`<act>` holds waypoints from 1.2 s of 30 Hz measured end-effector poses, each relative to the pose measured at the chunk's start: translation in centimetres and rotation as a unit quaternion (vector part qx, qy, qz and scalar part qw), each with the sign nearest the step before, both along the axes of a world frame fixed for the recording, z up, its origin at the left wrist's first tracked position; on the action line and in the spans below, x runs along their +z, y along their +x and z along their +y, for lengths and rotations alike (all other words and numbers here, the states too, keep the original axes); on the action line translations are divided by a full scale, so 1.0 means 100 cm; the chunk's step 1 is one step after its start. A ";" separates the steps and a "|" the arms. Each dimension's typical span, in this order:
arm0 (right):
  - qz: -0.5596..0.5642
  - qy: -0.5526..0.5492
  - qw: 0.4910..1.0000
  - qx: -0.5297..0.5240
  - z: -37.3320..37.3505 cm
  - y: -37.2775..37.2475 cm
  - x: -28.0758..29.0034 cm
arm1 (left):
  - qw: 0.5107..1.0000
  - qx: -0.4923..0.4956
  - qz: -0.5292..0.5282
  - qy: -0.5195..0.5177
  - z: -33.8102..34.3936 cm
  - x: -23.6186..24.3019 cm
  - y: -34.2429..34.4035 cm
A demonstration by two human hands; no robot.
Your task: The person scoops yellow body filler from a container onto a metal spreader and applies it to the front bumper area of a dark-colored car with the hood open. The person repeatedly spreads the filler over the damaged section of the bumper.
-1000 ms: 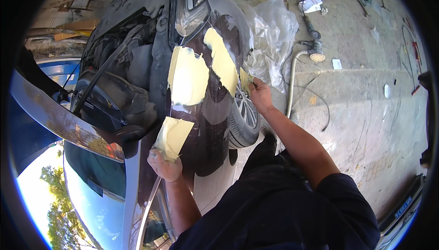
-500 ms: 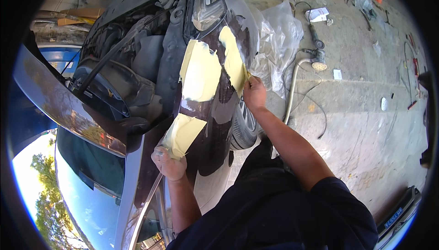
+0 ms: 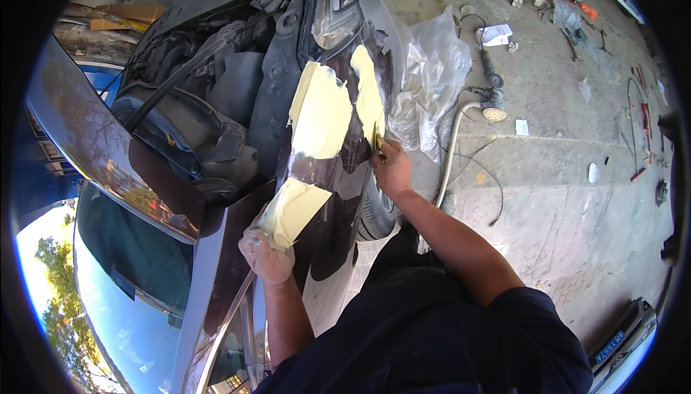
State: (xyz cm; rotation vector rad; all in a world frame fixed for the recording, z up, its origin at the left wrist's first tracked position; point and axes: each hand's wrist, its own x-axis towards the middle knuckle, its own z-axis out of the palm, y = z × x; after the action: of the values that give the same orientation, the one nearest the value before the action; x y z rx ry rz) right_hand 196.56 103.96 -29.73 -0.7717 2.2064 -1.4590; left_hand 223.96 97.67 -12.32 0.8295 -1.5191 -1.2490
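Observation:
In my left hand [image 3: 266, 257], closed around its near edge, is a mixing board [image 3: 294, 207] spread with pale yellow body filler. My right hand [image 3: 394, 169] pinches a thin spreader [image 3: 376, 136], seen nearly edge-on. The spreader sits at the lower end of a long strip of the same filler [image 3: 368, 91] on the dark car fender [image 3: 344, 207]. A larger filler patch [image 3: 320, 117] with ragged edges lies left of that strip, just beyond the board. My fingertips partly hide the spreader.
The raised hood [image 3: 108, 156] and engine bay [image 3: 194, 84] are at left. A headlight [image 3: 335, 23] adjoins the fender, with a tire [image 3: 376, 210] beneath it. Clear plastic sheeting [image 3: 435, 70], a hose-connected sander [image 3: 494, 109] and paper sheets [image 3: 494, 34] lie on the concrete floor.
My right hand has shifted slightly left and down, and the spreader has turned more edge-on along the strip. My left hand keeps the board in nearly the same place.

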 end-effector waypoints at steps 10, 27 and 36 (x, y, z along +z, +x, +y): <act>-0.087 -0.031 0.995 0.033 0.054 0.007 0.021 | 0.998 -0.010 0.053 0.024 0.000 -0.010 0.000; -0.365 0.017 0.931 -0.024 -0.064 -0.101 0.028 | 0.984 -0.058 0.150 0.071 0.002 0.003 -0.023; -0.418 -0.060 0.906 -0.023 -0.076 -0.119 0.120 | 0.983 -0.059 0.162 0.063 0.002 0.001 -0.027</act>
State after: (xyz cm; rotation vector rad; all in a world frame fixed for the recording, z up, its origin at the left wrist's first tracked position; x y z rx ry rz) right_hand 184.68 96.31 -17.71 -0.0622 1.4845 -1.5595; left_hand 221.22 97.89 -12.21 0.5866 -1.2507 -1.5007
